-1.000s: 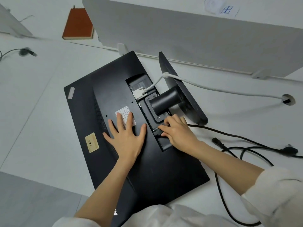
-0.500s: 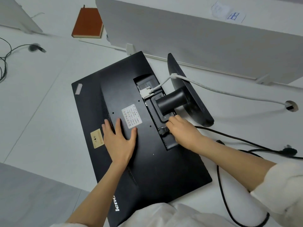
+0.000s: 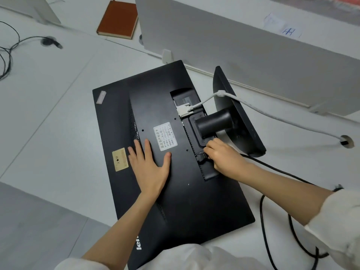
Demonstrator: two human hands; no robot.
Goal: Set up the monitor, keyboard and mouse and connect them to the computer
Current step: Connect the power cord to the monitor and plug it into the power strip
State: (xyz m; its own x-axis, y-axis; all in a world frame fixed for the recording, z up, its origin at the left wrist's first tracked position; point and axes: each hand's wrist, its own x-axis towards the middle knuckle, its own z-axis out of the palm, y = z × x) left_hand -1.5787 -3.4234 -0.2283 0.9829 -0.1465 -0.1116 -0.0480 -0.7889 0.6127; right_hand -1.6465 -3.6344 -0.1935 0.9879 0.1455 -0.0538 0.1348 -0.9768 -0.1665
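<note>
Black monitor (image 3: 171, 162) face-down; right hand (image 3: 224, 158) at port recess.

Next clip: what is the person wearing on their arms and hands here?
Both hands are bare: left hand, right hand. No gloves, rings or watch are visible. The forearms are uncovered, with loose white sleeves pushed back toward the elbows. No markings show on the fabric.

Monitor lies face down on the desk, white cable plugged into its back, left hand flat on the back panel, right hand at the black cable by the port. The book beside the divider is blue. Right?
Not quite. The head view shows the book is reddish-brown, not blue. The rest stands.
</note>
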